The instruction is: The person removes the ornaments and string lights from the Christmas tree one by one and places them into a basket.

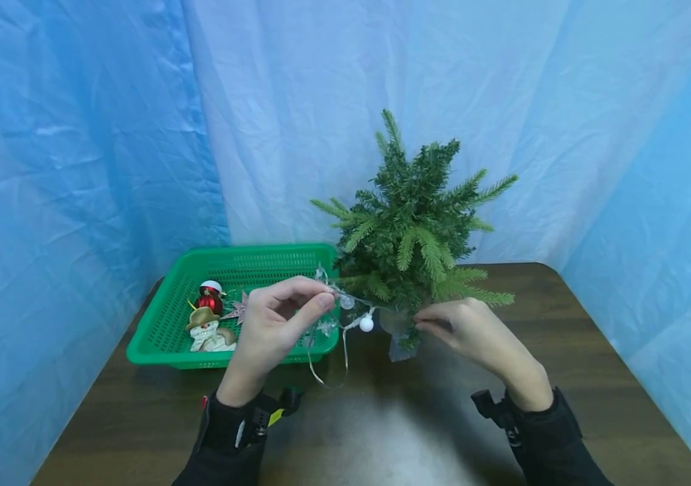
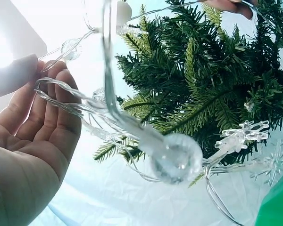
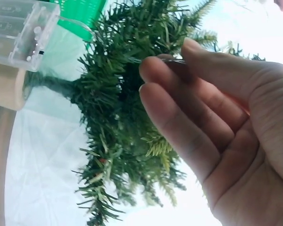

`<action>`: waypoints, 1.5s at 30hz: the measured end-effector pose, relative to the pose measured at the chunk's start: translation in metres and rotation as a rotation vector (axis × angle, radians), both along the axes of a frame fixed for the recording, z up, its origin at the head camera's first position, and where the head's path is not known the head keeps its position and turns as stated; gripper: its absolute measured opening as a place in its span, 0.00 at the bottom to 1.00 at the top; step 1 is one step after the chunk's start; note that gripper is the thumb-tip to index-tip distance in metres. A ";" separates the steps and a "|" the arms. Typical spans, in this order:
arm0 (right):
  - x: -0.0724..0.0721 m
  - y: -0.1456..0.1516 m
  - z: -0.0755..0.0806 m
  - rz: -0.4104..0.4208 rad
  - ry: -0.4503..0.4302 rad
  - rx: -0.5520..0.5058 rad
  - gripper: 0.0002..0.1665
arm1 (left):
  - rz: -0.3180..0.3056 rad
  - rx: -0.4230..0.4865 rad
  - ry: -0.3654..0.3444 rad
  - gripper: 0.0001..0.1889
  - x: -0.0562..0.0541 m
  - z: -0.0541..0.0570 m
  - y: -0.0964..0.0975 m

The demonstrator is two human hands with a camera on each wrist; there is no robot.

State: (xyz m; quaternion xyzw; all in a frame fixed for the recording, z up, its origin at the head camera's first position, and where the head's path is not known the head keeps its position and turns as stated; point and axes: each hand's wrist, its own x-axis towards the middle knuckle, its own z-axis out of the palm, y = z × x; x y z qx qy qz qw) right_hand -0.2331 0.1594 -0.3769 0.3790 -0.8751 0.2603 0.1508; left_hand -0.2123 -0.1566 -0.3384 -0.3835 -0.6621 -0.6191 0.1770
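A small green artificial Christmas tree (image 1: 412, 229) stands upright on the table. My left hand (image 1: 266, 331) pinches the thin clear wire of a string of lights (image 2: 61, 84) between thumb and index finger, left of the tree. Loops of it hang below, with a round white bulb (image 1: 366, 323), a clear ball bulb (image 2: 177, 157) and snowflake shapes (image 2: 243, 136). At the tree's lower right side, my right hand (image 1: 479, 331) pinches another stretch of the wire (image 3: 172, 60) close to the branches. A clear battery box (image 3: 23, 33) sits by the tree's wooden base (image 3: 4, 87).
A green plastic basket (image 1: 260, 251) stands left of the tree. Inside lie a snowman ornament (image 1: 204, 334), a red and white ornament (image 1: 209, 304) and a pink star (image 1: 238, 309). Blue-white curtains (image 1: 296, 135) hang behind the brown table (image 1: 564, 351).
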 end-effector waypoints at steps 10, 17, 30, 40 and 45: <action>-0.006 -0.011 -0.006 -0.064 -0.036 0.079 0.09 | -0.023 0.020 0.013 0.06 0.000 0.001 -0.004; -0.004 -0.014 -0.010 -0.101 -0.067 0.103 0.08 | -0.044 0.025 0.022 0.06 0.001 0.001 -0.004; -0.006 -0.018 -0.013 -0.054 0.140 0.012 0.06 | 0.025 0.030 0.005 0.07 0.002 0.002 -0.009; 0.002 -0.016 -0.007 0.053 0.099 -0.131 0.09 | 0.132 -0.102 -0.032 0.09 0.001 0.001 -0.008; 0.003 -0.016 -0.006 0.132 0.045 -0.230 0.12 | 0.152 -0.181 -0.084 0.07 -0.001 0.000 -0.011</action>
